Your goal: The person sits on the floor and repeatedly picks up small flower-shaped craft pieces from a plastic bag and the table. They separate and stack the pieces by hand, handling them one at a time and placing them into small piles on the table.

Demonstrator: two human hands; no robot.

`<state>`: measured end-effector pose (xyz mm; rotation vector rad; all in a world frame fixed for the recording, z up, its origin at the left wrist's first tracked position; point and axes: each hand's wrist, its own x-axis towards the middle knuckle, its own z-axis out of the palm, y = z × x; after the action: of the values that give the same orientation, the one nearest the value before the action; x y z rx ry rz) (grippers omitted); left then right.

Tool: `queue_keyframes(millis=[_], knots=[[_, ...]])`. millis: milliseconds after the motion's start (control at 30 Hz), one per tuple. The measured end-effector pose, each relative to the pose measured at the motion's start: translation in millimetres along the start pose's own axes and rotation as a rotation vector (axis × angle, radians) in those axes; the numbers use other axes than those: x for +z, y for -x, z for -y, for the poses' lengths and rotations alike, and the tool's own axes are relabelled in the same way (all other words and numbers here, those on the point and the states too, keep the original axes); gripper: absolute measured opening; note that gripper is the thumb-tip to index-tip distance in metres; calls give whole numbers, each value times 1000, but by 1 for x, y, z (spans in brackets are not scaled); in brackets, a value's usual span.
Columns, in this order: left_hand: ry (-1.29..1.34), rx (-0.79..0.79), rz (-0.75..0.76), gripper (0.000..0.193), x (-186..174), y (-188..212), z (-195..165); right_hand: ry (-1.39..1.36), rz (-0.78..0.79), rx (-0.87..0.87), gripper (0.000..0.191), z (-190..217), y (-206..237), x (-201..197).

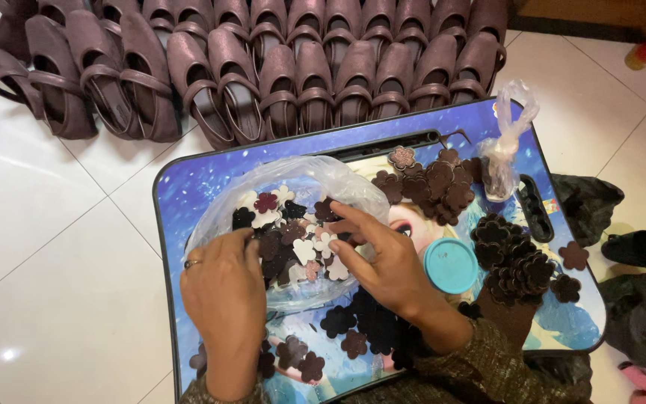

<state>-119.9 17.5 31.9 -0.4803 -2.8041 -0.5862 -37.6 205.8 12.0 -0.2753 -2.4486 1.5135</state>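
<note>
Here my fingers (342, 215) are reaching into the clear plastic bag (300, 176), spread loosely among the flower-shaped cutouts (293, 239); my right hand (386, 262) is pinching at one, my left hand (222, 288) is pressing the bag's edge flat so it stays open; sorted brown flower piles (514, 258) are sitting beside the teal lid (450, 265) on the worktop (188, 187); rows of brown sandals (278, 67) are waiting on the floor (54, 247).

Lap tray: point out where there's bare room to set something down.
Bare patches on the lap tray: the left strip beside the plastic bag, and the lower right corner past the teal lid. Crowded: the centre under both hands, and the brown flower piles at right.
</note>
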Motion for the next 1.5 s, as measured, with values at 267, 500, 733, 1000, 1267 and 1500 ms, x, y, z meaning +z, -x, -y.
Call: queue_keyframes(millis=[267,500,733,1000,1267,1500], knots=[[-10,67,69,32,3,6,-1,29,38,7,54,2,1,2],[80,-114,-59,12,-7,5,0,174,-103,-113,50,-3,-1,-1],[-44,80,-124,37,1,-2,-9,672,-169,-245,77,-5,-6,-8],[133,269,23,42,36,-5,-45,617,-192,-237,100,-7,-7,-10],[207,228,68,32,62,-24,-53,625,-159,-166,98,-8,-5,-8],[-89,158,-42,13,31,-20,-26,641,-167,-200,95,-9,-6,-8]])
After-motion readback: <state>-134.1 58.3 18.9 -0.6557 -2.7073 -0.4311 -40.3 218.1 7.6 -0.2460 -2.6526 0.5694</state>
